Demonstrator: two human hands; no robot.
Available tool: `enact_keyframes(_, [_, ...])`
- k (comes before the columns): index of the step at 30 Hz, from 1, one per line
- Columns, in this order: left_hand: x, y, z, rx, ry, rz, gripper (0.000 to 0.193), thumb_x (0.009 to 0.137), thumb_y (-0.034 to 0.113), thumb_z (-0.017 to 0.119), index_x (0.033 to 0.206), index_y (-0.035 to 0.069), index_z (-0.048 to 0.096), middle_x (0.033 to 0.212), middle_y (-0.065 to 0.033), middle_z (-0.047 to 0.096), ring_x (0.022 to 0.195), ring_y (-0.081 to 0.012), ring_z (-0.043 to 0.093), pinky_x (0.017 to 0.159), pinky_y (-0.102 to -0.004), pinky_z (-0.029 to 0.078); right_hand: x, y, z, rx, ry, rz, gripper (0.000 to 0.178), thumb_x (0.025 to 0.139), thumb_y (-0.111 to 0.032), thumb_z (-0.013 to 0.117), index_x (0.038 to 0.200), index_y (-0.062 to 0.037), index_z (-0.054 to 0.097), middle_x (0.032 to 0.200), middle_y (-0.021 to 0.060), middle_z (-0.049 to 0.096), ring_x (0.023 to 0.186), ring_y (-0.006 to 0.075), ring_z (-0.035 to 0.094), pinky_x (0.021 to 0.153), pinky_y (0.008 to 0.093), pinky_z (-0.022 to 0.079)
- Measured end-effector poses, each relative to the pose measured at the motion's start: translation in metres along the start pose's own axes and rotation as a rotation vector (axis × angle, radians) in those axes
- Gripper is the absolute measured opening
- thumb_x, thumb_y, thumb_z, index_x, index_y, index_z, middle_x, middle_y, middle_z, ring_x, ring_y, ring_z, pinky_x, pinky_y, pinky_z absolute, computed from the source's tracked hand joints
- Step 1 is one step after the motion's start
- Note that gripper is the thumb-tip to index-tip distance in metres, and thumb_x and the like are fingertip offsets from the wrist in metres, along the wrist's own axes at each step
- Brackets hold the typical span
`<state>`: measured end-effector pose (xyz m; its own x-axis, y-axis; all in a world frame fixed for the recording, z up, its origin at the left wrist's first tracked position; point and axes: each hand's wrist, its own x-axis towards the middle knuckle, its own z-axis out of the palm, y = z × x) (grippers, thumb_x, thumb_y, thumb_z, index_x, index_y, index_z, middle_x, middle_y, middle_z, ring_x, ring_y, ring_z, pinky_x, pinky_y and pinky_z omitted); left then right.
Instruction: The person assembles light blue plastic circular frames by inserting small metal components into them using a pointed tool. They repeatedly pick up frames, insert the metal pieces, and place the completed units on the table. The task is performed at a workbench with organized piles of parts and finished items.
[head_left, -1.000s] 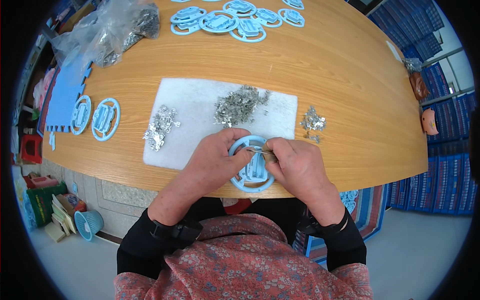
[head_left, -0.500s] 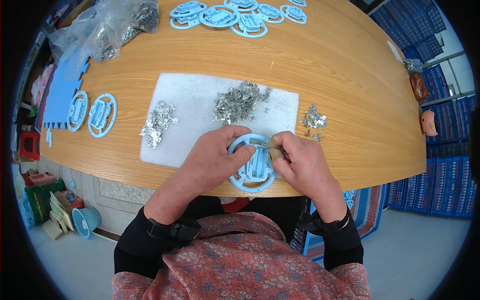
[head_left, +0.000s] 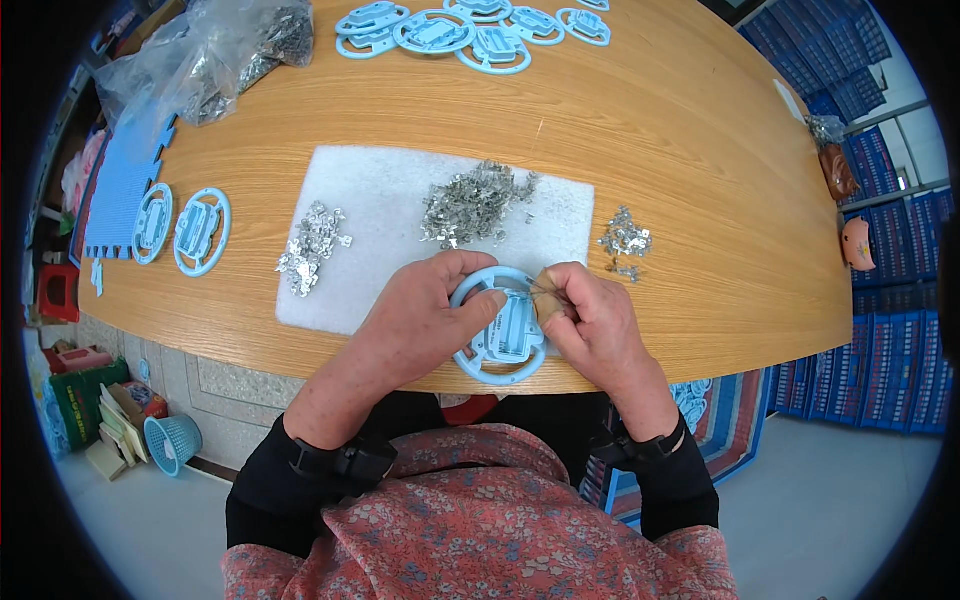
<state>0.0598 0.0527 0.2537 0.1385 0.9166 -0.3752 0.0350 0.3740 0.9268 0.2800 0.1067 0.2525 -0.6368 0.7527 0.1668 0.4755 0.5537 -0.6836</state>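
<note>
My left hand [head_left: 420, 312] grips the left rim of a light blue plastic toy steering wheel [head_left: 512, 335] at the table's near edge, its thumb over the upper part of the hub. The wheel lies hub side up, with a rectangular recess in its middle. At the wheel's upper right, my right hand [head_left: 598, 318] is closed in a pinch, with tan coverings on the fingertips. Whatever it pinches is hidden by the fingers. Beyond the hands, a pile of small metal clips [head_left: 470, 205] sits on a white fibrous mat [head_left: 375, 185].
Loose metal pieces [head_left: 314, 245] lie at the mat's left, and another small heap [head_left: 627, 236] lies right of it. Two blue wheels [head_left: 202, 232] rest at left, near a blue foam mat [head_left: 122, 190]. More wheels [head_left: 436, 33] and plastic bags [head_left: 215, 65] stand at the far side.
The thin metal tips that showed between my right fingers and the hub are now out of sight. My right hand has shifted slightly left; the wheel stays in my left hand.
</note>
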Motion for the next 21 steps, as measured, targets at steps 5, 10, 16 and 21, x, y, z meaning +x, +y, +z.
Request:
enact_keyframes(5, [0.001, -0.001, 0.0, 0.036, 0.007, 0.013, 0.039, 0.099, 0.014, 0.067, 0.132, -0.005, 0.058, 0.099, -0.007, 0.072, 0.081, -0.0085, 0.067, 0.063, -0.024, 0.057, -0.002, 0.001, 0.001, -0.022, -0.015, 0.004, 0.022, 0.085, -0.008, 0.071, 0.104, -0.0052, 0.058, 0.075, 0.014, 0.062, 0.07, 0.0333, 0.065, 0.061, 0.0425, 0.049])
enact_keyframes(10, [0.001, -0.002, 0.0, 0.032, 0.007, 0.008, 0.039, 0.099, 0.013, 0.066, 0.133, -0.005, 0.058, 0.099, -0.0072, 0.072, 0.081, -0.0088, 0.067, 0.063, -0.0243, 0.058, -0.002, -0.003, 0.0, -0.063, -0.025, -0.015, 0.02, 0.086, -0.008, 0.069, 0.104, -0.0068, 0.059, 0.078, 0.0147, 0.064, 0.074, 0.0349, 0.066, 0.063, 0.0436, 0.05])
enact_keyframes(16, [0.0, 0.002, 0.0, 0.012, -0.013, -0.002, 0.038, 0.099, 0.012, 0.066, 0.132, -0.005, 0.058, 0.102, -0.0074, 0.072, 0.084, -0.0093, 0.067, 0.064, -0.0244, 0.058, -0.008, -0.004, -0.005, -0.064, 0.082, -0.022, 0.032, 0.087, -0.008, 0.069, 0.118, -0.0096, 0.063, 0.082, 0.014, 0.066, 0.077, 0.0354, 0.067, 0.066, 0.0444, 0.053])
enact_keyframes(21, [0.003, -0.006, -0.001, 0.077, 0.011, 0.044, 0.038, 0.099, 0.012, 0.067, 0.132, -0.005, 0.058, 0.102, -0.0074, 0.072, 0.084, -0.009, 0.067, 0.064, -0.0239, 0.057, -0.017, -0.005, -0.011, -0.188, 0.033, -0.054, 0.036, 0.086, -0.007, 0.07, 0.122, -0.0134, 0.068, 0.083, 0.0112, 0.067, 0.075, 0.0318, 0.068, 0.063, 0.0417, 0.054])
